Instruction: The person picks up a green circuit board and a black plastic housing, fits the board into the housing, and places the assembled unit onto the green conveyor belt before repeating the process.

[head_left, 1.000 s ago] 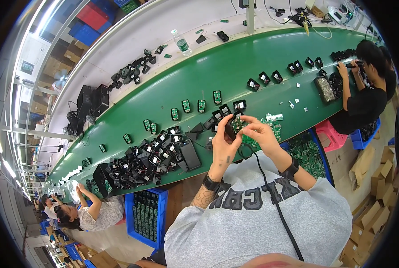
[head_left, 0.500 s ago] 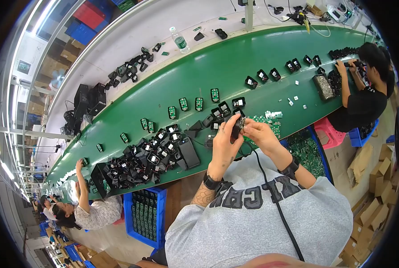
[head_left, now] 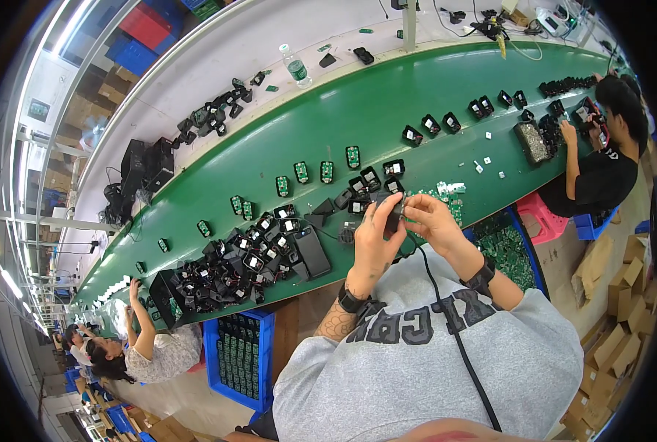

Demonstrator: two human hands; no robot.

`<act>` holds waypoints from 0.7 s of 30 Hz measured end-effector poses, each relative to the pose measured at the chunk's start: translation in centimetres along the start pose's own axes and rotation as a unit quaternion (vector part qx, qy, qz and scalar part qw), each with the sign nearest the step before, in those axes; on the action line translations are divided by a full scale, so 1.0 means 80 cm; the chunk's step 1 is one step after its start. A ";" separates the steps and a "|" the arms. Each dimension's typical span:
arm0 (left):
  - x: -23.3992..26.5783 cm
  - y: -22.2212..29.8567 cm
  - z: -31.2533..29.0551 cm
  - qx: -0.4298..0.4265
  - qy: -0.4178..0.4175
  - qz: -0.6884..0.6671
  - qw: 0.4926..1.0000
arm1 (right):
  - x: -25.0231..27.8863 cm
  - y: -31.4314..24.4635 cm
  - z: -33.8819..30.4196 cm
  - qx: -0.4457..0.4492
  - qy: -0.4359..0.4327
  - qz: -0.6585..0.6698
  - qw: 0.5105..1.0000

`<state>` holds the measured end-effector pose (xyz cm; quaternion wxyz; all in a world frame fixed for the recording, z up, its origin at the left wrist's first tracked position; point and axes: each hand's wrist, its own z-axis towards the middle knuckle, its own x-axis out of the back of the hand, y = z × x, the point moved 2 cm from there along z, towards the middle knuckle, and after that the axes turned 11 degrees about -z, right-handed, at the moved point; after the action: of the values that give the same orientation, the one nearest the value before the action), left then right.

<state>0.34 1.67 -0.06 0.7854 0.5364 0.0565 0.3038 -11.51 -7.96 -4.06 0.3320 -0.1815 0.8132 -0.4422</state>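
Above the near edge of the green bench (head_left: pixel 343 110), my left hand (head_left: pixel 373 240) grips a small black plastic housing (head_left: pixel 394 214), thumb on one side and fingers on the other. My right hand (head_left: pixel 433 222) is closed in a pinch at the right edge of this housing; whatever small part its fingertips hold is hidden. Just beyond my hands is a cluster of black housings (head_left: pixel 357 185) with white parts inside. Small green circuit boards and white pieces (head_left: pixel 450 193) lie scattered right behind my right hand. A large heap of black housings (head_left: pixel 244 258) is to the left.
Housings with green boards (head_left: pixel 327 172) stand in a loose row along the bench. A blue crate (head_left: pixel 236 398) of boards sits lower left, a bin of green boards (head_left: pixel 505 250) lower right. A water bottle (head_left: pixel 296 68) stands at the back. Co-workers sit at both sides.
The housing in my left hand has turned, its dark side now showing. My right fingers stay at its edge. The co-workers' hands have shifted at both sides.
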 end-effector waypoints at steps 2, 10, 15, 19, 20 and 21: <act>-0.001 -0.001 -0.001 -0.011 -0.002 -0.006 1.000 | 0.000 0.002 -0.001 -0.019 -0.040 0.028 0.999; -0.004 -0.022 -0.001 0.316 -0.064 -0.433 0.842 | -0.001 -0.086 -0.015 0.382 0.011 -0.450 0.807; -0.001 -0.029 -0.003 0.354 -0.097 -0.452 0.813 | 0.002 -0.093 -0.014 0.412 -0.131 -0.543 0.720; 0.008 -0.010 0.008 0.353 -0.114 -0.467 0.803 | -0.001 -0.089 -0.017 0.374 -0.106 -0.489 0.781; 0.010 -0.012 0.008 0.351 -0.124 -0.488 0.789 | 0.000 -0.086 -0.017 0.374 -0.105 -0.489 0.781; 0.010 -0.012 0.008 0.349 -0.135 -0.509 0.775 | 0.001 -0.082 -0.015 0.371 -0.093 -0.470 0.796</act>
<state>1.65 1.30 -0.46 0.5838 0.7024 0.3170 -0.2557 -12.41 -10.85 1.87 0.1994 -0.4445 0.3671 -0.7924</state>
